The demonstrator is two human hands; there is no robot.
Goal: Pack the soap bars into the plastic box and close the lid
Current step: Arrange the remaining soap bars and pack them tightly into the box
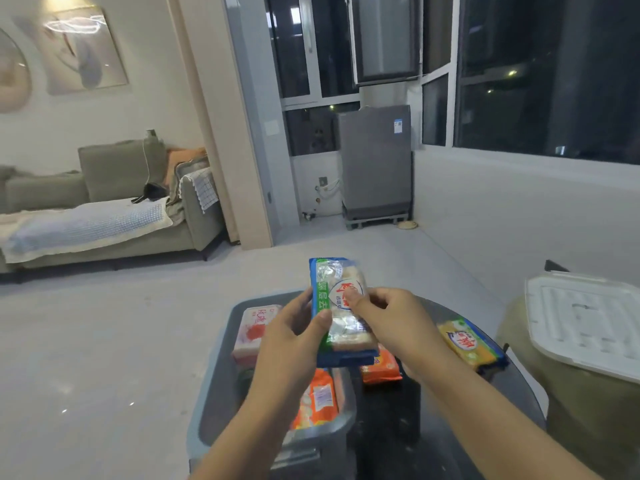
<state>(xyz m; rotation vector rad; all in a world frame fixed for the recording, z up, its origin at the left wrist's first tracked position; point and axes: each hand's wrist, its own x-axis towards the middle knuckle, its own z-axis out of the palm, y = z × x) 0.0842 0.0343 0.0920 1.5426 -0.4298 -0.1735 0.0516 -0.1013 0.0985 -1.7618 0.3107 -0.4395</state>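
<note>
Both hands hold a blue-and-green wrapped soap pack up above the grey plastic box. My left hand grips its left edge with the thumb on the front. My right hand pinches its right side. Inside the box lie a pink-and-white soap pack at the far end and an orange soap pack nearer me. On the dark table to the right lie a small orange soap bar and a yellow soap pack. The white lid rests on a stool at the right.
The box stands on the left part of a round dark table. An olive stool carries the lid at the right. Grey floor stretches left and ahead; a sofa stands far left, a grey appliance by the windows.
</note>
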